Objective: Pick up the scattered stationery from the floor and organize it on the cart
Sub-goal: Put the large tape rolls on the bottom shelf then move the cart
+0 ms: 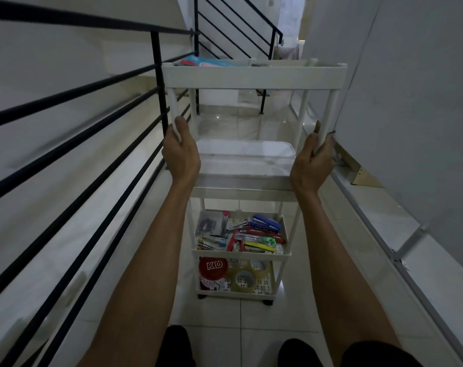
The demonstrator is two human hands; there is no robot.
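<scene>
Clearly the stationery (241,234) is already on the cart (251,78). Staplers, cutters and green-handled scissors lie in a loose heap on the third tray, well below both hands. Under them, on the lowest tray, are the tape rolls (245,278) and a jar with a red lid (212,266).

The left hand (181,152) is closed around the near left post of the cart, with the thumb up along it. The right hand (311,160) grips the near right post in the same way. Between the two hands a clear plastic box (246,152) sits on the second tray, and above them the top tray carries some coloured packs.

I judge that the person is about to move or straighten the cart, so the dangers come from this. The hands hold the cart high while the heavy things are low, and the small wheels (267,303) stand on a tiled floor (212,327). A wheel that catches in a tile joint could tip the frame, and the loose heap could slide over the low rim. The passage is also narrow. The black railing (159,83) is just beside the left hand and the wall (410,102) is near the right hand, so a crooked push may knock the cart or pinch the fingers. The light box could shift too.
</scene>
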